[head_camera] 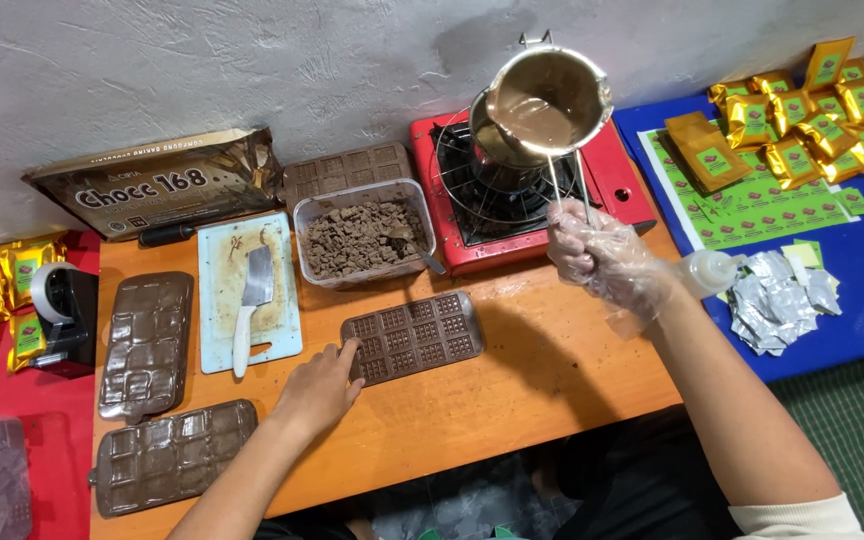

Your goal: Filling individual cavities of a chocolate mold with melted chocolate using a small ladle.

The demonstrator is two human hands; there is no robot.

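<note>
My right hand, in a clear plastic glove, grips the wire handle of a small steel pot. The pot is lifted and tilted above a red portable stove, with melted brown chocolate inside it. My bare left hand rests on the orange table, fingertips touching the left end of a rectangular chocolate mould tray with many small cells. A second metal pot sits on the stove's burner under the lifted one.
A clear tub of chopped chocolate stands beside the stove. A cutting board with a knife lies to the left. Two filled moulds sit at the left edge beside a tape dispenser. Gold packets, foil sheets and a squeeze bottle lie on blue cloth.
</note>
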